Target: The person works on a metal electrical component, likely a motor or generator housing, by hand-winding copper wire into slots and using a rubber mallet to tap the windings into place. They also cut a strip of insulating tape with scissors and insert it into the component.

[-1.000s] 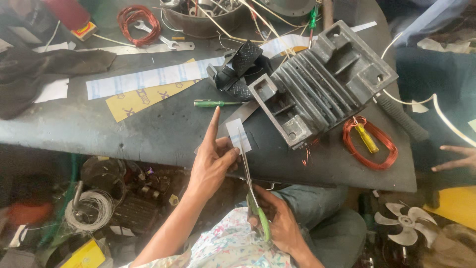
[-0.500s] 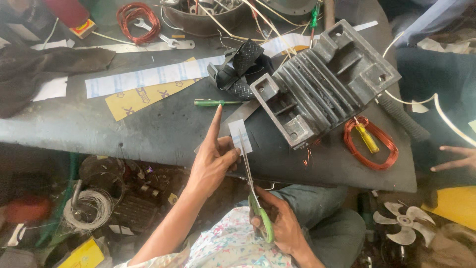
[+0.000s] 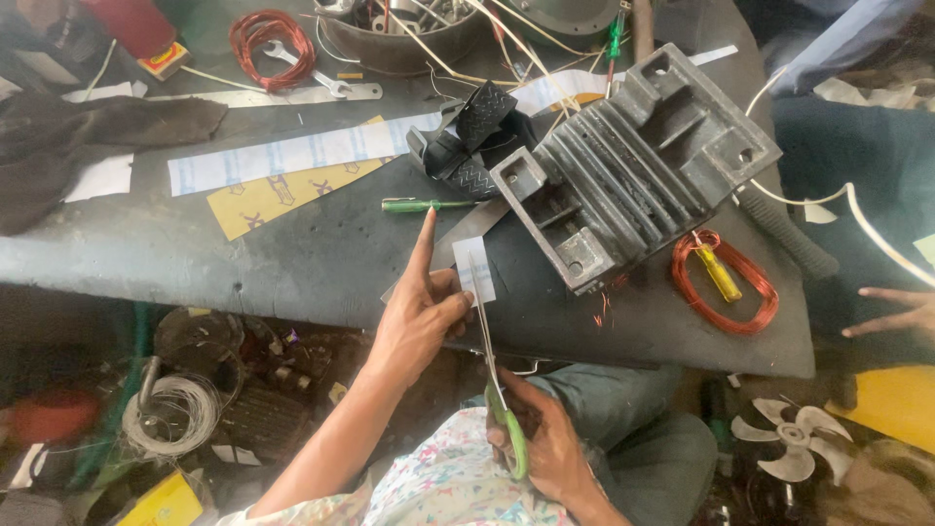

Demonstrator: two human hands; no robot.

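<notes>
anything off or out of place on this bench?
Mostly ordinary workshop clutter. One oddity: the grey finned metal housing lies tilted across the bench, its lower corner near the front edge. The left hand holds a small paper strip while the right hand cuts it with green-handled scissors.

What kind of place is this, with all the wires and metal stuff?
Probably a small repair workshop for electric motors or fans. On the dark workbench lie coils of copper wire and a ribbed metal block, and a white fan blade sits on the floor.
</notes>
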